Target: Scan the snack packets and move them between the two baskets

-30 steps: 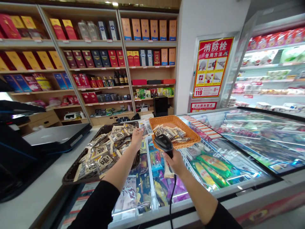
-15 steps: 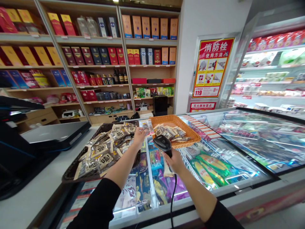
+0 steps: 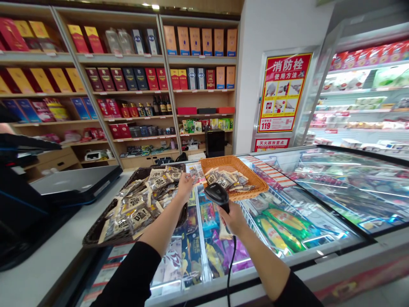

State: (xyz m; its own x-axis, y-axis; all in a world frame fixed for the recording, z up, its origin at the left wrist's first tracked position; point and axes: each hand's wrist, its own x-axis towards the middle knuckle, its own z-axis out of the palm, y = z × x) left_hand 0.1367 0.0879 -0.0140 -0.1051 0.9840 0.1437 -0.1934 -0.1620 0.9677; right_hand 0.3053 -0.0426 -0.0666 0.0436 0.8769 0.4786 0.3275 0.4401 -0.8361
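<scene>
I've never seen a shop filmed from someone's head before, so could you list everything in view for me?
Dark basket: one, brown-black wicker, on the freezer's left, heaped with snack packets.
Orange basket: one, on the freezer lid, holding fewer packets.
Snack packet: one, pale, pinched in the left hand between the baskets.
Scanner: one, black, corded, in the right hand.
Chest freezer: one, glass-topped, full of coloured ice creams.
Wall shelves: wooden, lined with red, yellow, blue and orange boxes.
Red poster: one, on the white wall.
Left hand: holding the packet.
Right hand: gripping the scanner.
</scene>
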